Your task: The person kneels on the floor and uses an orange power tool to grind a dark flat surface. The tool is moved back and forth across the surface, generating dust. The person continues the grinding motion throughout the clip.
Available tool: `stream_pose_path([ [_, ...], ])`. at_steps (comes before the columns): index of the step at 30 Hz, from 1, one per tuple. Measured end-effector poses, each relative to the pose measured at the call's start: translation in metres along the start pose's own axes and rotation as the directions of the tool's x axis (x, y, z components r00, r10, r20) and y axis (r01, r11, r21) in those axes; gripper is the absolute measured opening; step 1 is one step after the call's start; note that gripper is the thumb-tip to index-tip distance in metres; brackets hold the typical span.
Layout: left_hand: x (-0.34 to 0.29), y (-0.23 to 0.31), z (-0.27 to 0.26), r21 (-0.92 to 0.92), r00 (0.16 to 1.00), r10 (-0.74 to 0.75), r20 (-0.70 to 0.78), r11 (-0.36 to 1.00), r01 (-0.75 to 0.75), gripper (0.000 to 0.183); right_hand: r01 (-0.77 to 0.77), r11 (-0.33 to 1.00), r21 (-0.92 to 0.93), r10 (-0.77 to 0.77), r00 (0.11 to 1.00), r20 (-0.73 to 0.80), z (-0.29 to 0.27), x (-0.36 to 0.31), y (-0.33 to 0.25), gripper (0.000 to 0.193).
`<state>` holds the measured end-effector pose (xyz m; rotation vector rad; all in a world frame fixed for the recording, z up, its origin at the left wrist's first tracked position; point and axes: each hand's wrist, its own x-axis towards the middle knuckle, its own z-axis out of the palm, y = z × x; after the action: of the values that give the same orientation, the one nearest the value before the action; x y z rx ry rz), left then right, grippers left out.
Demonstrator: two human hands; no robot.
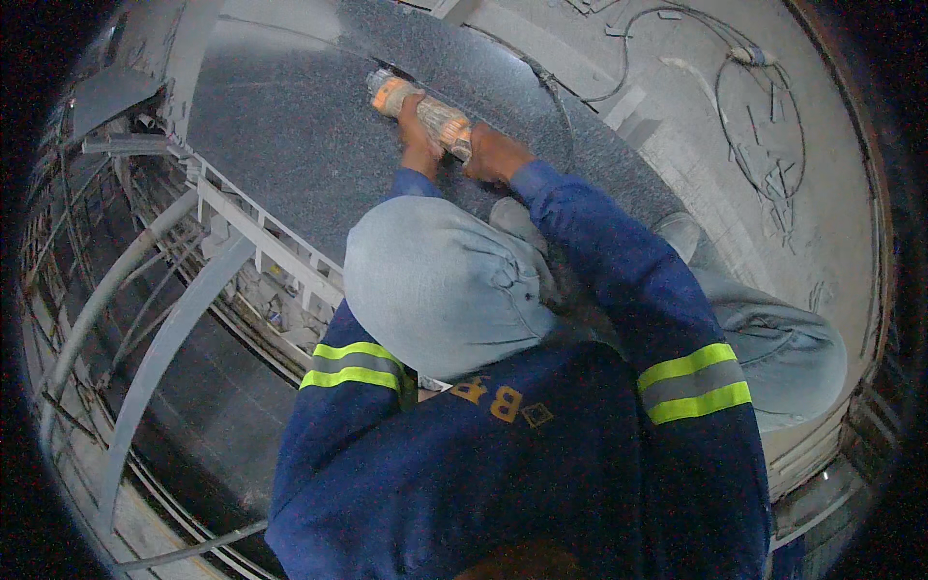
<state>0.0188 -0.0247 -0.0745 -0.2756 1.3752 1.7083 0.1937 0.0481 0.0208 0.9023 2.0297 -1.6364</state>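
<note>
Both my hands are closed around a dusty orange-and-grey angle grinder [447, 120], held low over a dark, speckled sheet [280, 126]. My left hand [417, 135] wraps the middle of its body, and my right hand [495, 155] grips the rear end nearer me. The tool's head points to the far left, close to the sheet; a dark slit shows beside it. Its disc cannot be made out, nor whether it touches the sheet. A pale line runs across the sheet beyond the head.
My bent knee [445, 280] rises close below my hands. A metal frame [261, 232] with curved pipes and bars borders the sheet at left. A dark cable [623, 68] runs at the far right, ending in a loop over dusty ground [696, 116] with scattered scraps.
</note>
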Motion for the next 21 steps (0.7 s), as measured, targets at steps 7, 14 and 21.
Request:
stream_pose_path([
  [7,-0.049,-0.004,0.022,-0.020,0.999,-0.031,-0.021,0.999,0.030,0.034,0.063,0.976,-0.208,-0.090,0.989,-0.121,-0.002,-0.044,-0.005,0.055],
  [14,-0.063,-0.014,0.037,-0.057,0.998,-0.027,-0.055,0.998,0.024,0.032,0.020,0.985,-0.169,-0.040,0.992,-0.116,0.008,-0.041,0.022,0.053],
  [21,-0.026,-0.007,0.014,-0.054,1.000,-0.013,-0.026,0.998,0.012,0.033,0.110,0.978,-0.179,-0.130,0.986,-0.101,0.005,-0.021,0.005,0.054],
])
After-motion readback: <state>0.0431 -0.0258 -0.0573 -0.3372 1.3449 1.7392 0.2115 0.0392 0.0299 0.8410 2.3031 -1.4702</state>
